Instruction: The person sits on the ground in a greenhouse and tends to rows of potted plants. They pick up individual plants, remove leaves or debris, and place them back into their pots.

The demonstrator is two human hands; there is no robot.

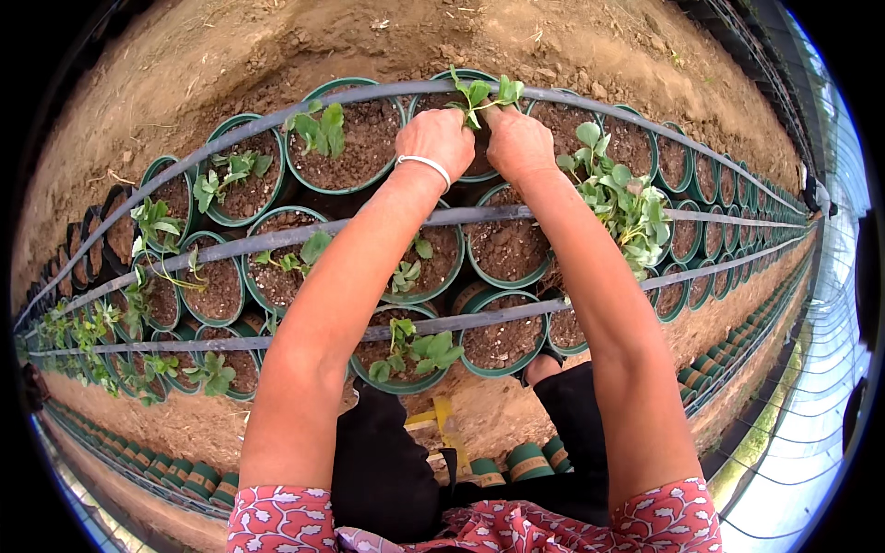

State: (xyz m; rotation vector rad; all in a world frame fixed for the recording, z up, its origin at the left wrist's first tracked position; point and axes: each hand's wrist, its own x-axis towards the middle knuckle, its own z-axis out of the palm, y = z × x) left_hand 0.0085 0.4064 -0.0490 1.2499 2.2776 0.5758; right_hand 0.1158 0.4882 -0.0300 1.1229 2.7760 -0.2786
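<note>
Both my hands are over a green pot (pixel 464 74) of soil in the far row. A strawberry seedling (pixel 477 97) stands up between them, its leaves fanning toward the right. My left hand (pixel 439 142), with a white band at the wrist, is curled around the base of its stem. Close beside it, my right hand (pixel 520 140) has its fingers bent down by the stem and the soil. Its fingertips are partly hidden, as are the seedling's roots. A bunch of loose seedlings (pixel 626 207) lies across pots just right of my right forearm.
Grey pipes (pixel 276 240) run lengthwise over the rows of pots. Seedlings (pixel 321 131) stand in pots on the left; a pot of bare soil (pixel 505 332) sits nearer me. More green pots (pixel 529 462) line the ground by my legs, near a yellow frame (pixel 442 422).
</note>
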